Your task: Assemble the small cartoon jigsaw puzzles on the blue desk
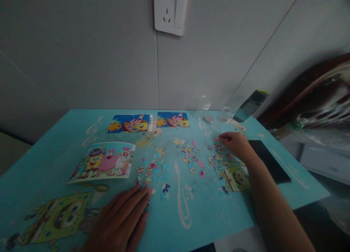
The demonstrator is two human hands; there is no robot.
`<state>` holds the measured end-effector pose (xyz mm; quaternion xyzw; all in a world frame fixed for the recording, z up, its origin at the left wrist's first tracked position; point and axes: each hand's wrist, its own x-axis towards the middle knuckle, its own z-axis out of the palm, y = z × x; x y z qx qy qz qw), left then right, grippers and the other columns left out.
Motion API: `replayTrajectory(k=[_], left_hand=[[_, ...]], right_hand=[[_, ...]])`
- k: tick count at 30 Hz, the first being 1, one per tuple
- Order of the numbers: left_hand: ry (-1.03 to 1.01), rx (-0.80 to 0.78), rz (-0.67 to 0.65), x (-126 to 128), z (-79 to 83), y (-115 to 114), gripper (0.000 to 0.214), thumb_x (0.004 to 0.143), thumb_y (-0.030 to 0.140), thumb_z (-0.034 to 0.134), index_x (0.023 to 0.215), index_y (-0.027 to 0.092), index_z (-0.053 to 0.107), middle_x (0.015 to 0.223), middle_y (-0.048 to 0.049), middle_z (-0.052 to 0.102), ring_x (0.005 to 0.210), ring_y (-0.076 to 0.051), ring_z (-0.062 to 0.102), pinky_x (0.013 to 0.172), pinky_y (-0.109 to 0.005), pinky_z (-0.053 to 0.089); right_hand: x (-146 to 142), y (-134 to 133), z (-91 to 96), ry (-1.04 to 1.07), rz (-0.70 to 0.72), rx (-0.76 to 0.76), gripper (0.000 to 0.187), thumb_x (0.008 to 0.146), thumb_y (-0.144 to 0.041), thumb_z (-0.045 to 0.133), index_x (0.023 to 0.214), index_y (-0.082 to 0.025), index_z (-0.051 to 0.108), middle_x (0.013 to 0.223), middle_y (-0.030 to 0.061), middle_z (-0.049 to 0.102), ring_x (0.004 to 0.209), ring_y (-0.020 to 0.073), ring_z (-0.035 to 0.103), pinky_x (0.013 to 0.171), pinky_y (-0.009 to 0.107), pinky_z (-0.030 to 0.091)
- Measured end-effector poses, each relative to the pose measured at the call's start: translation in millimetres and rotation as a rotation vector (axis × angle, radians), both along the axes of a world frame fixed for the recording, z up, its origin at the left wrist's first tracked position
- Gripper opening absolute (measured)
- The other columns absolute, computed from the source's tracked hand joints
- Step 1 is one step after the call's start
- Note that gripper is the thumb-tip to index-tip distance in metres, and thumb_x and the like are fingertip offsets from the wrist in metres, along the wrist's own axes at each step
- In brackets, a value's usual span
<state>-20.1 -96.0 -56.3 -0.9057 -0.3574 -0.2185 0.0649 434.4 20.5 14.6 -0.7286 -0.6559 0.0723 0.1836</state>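
My left hand (123, 215) lies flat, palm down, on the blue table, its fingertips at the near edge of a loose group of jigsaw pieces (155, 168). My right hand (235, 142) reaches to the far side of another heap of pieces (216, 155). Its thumb and fingers are pinched; a small pinkish piece seems to be at the fingertips, too small to make out well. Between the two groups lies a third scatter of pink and yellow pieces (190, 157). Left of them rests a picture card (105, 161) with cartoon figures.
Two blue picture cards, one on the left (129, 123) and one on the right (173, 119), lie near the wall. A bottle (250, 105) and clear containers stand at the back right. A black flat object (269, 161) lies beside my right forearm. A socket (171, 11) is on the wall.
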Motion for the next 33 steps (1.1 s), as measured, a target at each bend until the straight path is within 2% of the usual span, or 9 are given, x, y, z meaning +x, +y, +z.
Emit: replayTrajectory(k=[3, 6, 12, 20, 27, 30, 33], left_hand=[[-0.001, 0.002, -0.013, -1.6, -1.1, 1.5, 0.053, 0.094, 0.035, 0.06, 0.145, 0.023, 0.052, 0.148, -0.0019, 0.054, 0.134, -0.026, 0.051, 0.112, -0.041, 0.041], [-0.009, 0.008, -0.014, -2.3, -0.9, 2.2, 0.053, 0.094, 0.034, 0.059, 0.145, 0.022, 0.052, 0.148, -0.0027, 0.055, 0.134, -0.026, 0.051, 0.111, -0.041, 0.042], [0.007, 0.001, -0.018, -3.5, -1.7, 1.3, 0.054, 0.094, 0.034, 0.06, 0.145, 0.023, 0.052, 0.148, -0.0026, 0.054, 0.134, -0.026, 0.051, 0.112, -0.041, 0.043], [0.002, -0.029, 0.005, 0.1, 1.9, -0.5, 0.053, 0.095, 0.035, 0.058, 0.146, 0.023, 0.051, 0.148, -0.0038, 0.055, 0.134, -0.027, 0.052, 0.108, -0.041, 0.048], [0.008, -0.031, 0.024, 5.3, 10.9, -1.4, 0.048, 0.095, 0.034, 0.059, 0.142, 0.022, 0.056, 0.146, -0.0041, 0.056, 0.133, -0.026, 0.053, 0.109, -0.043, 0.048], [-0.004, -0.046, 0.037, 7.3, 13.6, -2.8, 0.048, 0.095, 0.031, 0.059, 0.142, 0.021, 0.055, 0.145, -0.005, 0.057, 0.132, -0.027, 0.052, 0.108, -0.044, 0.049], [-0.019, -0.088, 0.053, 10.8, 17.8, -4.8, 0.047, 0.096, 0.029, 0.059, 0.142, 0.021, 0.055, 0.144, -0.0053, 0.058, 0.132, -0.026, 0.052, 0.108, -0.045, 0.05]], right_hand=[[-6.8, -2.9, -1.8, 0.051, 0.048, -0.116, 0.024, 0.087, -0.04, 0.064, 0.092, -0.022, 0.079, 0.078, 0.0051, 0.076, 0.065, 0.0194, 0.066, 0.061, 0.032, 0.047], [-20.1, -4.7, -2.7, 0.094, 0.101, -0.153, 0.022, 0.086, -0.042, 0.067, 0.089, -0.023, 0.077, 0.078, 0.0041, 0.074, 0.066, 0.0178, 0.065, 0.061, 0.031, 0.046], [-37.5, -3.2, -6.7, 0.083, 0.102, -0.12, 0.034, 0.085, -0.043, 0.07, 0.112, -0.022, 0.073, 0.085, 0.0051, 0.074, 0.07, 0.0187, 0.065, 0.064, 0.031, 0.047], [-42.1, -1.8, -13.5, 0.08, 0.143, -0.051, 0.025, 0.085, -0.039, 0.067, 0.1, -0.021, 0.076, 0.092, 0.0078, 0.074, 0.077, 0.0204, 0.066, 0.069, 0.032, 0.049], [-49.7, -3.7, -6.0, 0.143, 0.152, 0.004, 0.015, 0.085, -0.031, 0.064, 0.094, -0.021, 0.072, 0.082, 0.0041, 0.072, 0.071, 0.0182, 0.063, 0.069, 0.031, 0.047], [-67.5, -9.8, 0.2, 0.224, 0.175, 0.061, 0.018, 0.088, -0.03, 0.062, 0.097, -0.021, 0.073, 0.084, 0.0035, 0.072, 0.073, 0.0178, 0.064, 0.072, 0.031, 0.047], [-99.6, -23.8, 5.8, 0.401, 0.28, 0.004, 0.02, 0.09, -0.033, 0.062, 0.1, -0.021, 0.075, 0.086, 0.0028, 0.074, 0.075, 0.0172, 0.065, 0.071, 0.03, 0.049]])
